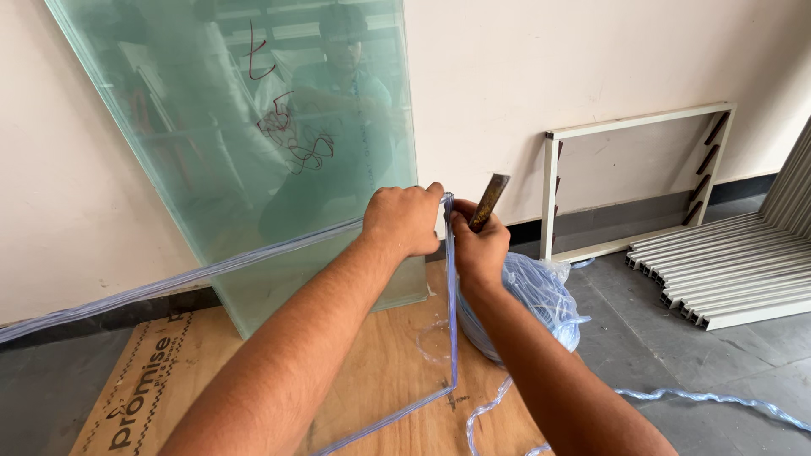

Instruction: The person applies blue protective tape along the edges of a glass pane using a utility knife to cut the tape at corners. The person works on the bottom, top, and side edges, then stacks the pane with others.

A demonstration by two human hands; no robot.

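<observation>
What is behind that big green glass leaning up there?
Behind the green glass sheet stands a pale wall. Reflections and red scribbles hide most of what lies behind it. Both hands, left hand and right hand, grip another pane's edge.

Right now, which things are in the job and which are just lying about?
In hand:
left hand gripping glass pane's corner
right hand holding metal tool
clear gasket strip along pane's edge
strip bundle

Lying about:
leaning glass sheet
white frame
metal profiles
plywood board

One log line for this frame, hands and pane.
left hand: grips pane corner | right hand: holds chisel, gasket | wall: glass sheet
</observation>
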